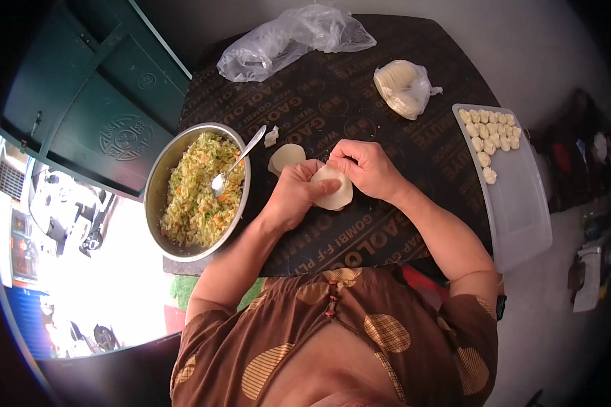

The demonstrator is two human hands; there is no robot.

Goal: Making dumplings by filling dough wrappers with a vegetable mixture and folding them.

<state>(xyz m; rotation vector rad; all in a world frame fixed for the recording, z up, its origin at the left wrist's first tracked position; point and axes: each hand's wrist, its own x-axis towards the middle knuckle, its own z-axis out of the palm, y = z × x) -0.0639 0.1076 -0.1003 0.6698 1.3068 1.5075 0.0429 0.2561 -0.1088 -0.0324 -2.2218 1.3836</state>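
Note:
A round white dumpling wrapper point(336, 197) lies across the fingers of my left hand point(293, 193), with the thumb resting on top of it. My right hand point(370, 169) pinches the wrapper's far edge between thumb and fingers. Just beyond my left hand, more round wrappers point(288, 157) lie on the dark table. To the left stands a steel bowl point(151, 203) of chopped vegetable filling point(200, 197), green and pale with orange bits. A metal spoon point(251, 144) leans in it, its handle over the rim. Whether any filling sits on the wrapper cannot be made out.
At the right table edge a translucent tray point(519, 217) carries rows of shaped dumplings point(489, 129) at its far end. A bagged stack of wrappers point(404, 88) and a crumpled clear plastic bag point(299, 41) lie toward the back. A white scrap point(271, 136) is near the bowl.

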